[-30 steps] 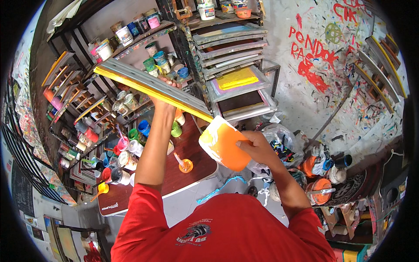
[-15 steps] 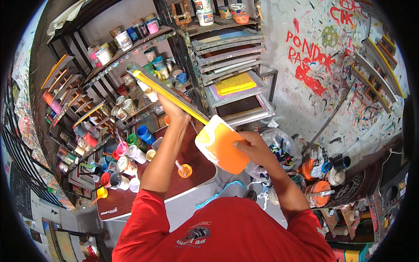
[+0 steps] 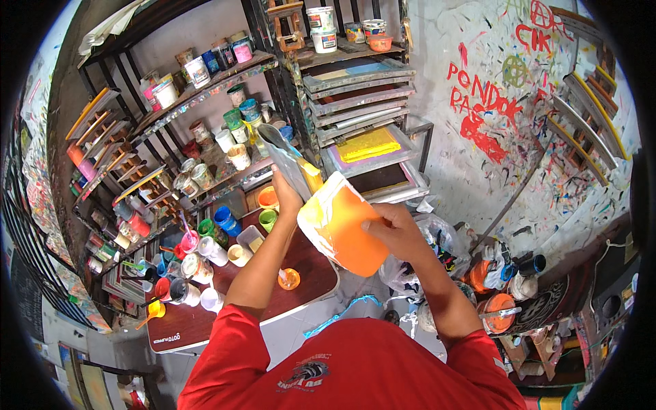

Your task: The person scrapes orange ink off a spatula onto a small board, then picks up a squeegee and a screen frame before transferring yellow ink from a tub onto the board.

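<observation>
My left hand grips a long squeegee with a grey metal body and yellow blade, now seen nearly end-on and pointing away from me. My right hand grips a flat orange scraper, smeared white along its left part, against or very near the squeegee's near end; which, I cannot tell. Below them, a reddish-brown table bears several paint tubs, cups and a small orange dish.
Shelves of paint pots stand behind, beside a rack of stacked screen frames. Squeegees hang on the paint-spattered right wall. Plastic bags and orange buckets sit at the right.
The squeegee has swung from slanting across the view to pointing away from me, its far end moving right. My right hand and the scraper have shifted slightly, still held alongside it.
</observation>
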### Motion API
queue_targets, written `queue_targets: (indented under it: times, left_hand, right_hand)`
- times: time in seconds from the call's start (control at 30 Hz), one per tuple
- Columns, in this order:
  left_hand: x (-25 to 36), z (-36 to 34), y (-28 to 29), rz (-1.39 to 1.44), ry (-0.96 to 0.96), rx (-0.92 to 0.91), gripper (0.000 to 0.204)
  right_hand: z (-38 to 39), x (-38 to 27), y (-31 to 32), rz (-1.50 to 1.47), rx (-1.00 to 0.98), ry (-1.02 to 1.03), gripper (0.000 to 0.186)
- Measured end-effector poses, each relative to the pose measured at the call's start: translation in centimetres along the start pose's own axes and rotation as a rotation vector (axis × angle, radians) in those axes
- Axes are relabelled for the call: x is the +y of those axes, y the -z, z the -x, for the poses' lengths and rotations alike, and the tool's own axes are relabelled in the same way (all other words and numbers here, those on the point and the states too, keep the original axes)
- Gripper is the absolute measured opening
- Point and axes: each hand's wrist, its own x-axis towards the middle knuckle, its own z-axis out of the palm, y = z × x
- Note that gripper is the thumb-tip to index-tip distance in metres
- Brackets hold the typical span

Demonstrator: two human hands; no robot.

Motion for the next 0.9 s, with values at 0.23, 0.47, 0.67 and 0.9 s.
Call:
queue_targets:
  times: [0.23, 0.47, 0.67, 0.9]
  left_hand:
    - [-2.5, -2.2, 4.1, -0.501, -0.012, 0.017, 0.060]
    - [-2.0, -7.2, 9.6, 0.390, 0.341, -0.493, 0.042]
    - [4.1, -5.3, 1.4, 0.790, 0.376, -0.878, 0.017]
    - [8.0, -5.8, -1.4, 0.820, 0.345, -0.930, 0.011]
  right_hand:
    - [-1.2, -2.3, 2.2, -0.433, 0.195, 0.099, 0.031]
    - [3.1, 4.6, 3.0, -0.739, 0.119, -0.133, 0.033]
    - [5.4, 7.9, 0.2, -0.628, -0.088, -0.270, 0.025]
    - [3.2, 7.6, -2.2, -0.475, -0.165, -0.218, 0.026]
